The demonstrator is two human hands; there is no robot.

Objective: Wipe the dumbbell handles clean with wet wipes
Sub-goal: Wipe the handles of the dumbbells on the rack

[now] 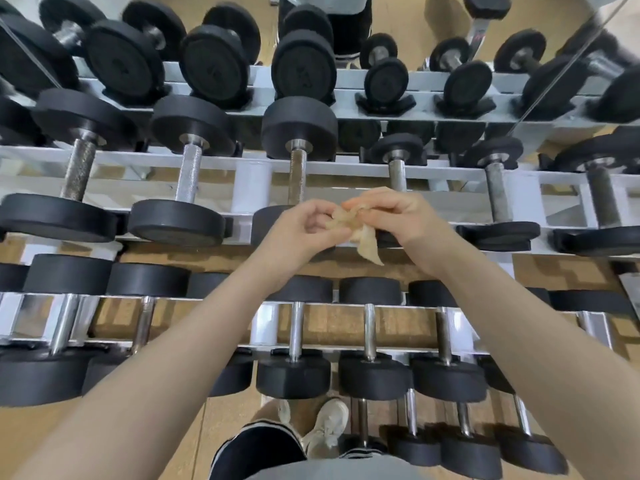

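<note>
A crumpled, yellowish-stained wet wipe (363,239) is held between both hands above the top tier of the rack. My left hand (304,230) pinches its left side with curled fingers. My right hand (391,211) pinches its upper right part, and a loose corner hangs down below. Behind the hands lie black dumbbells with metal handles: one dumbbell handle (297,174) stands just beyond my left hand, and a thinner dumbbell handle (397,174) just beyond my right hand. The near ends of both dumbbells are partly hidden by my hands.
The white steel rack (249,188) has three tiers with several dumbbells on each; the lower tier has chrome handles (296,332). A mirror behind reflects the rack. Below are a wooden floor and my shoe (327,429).
</note>
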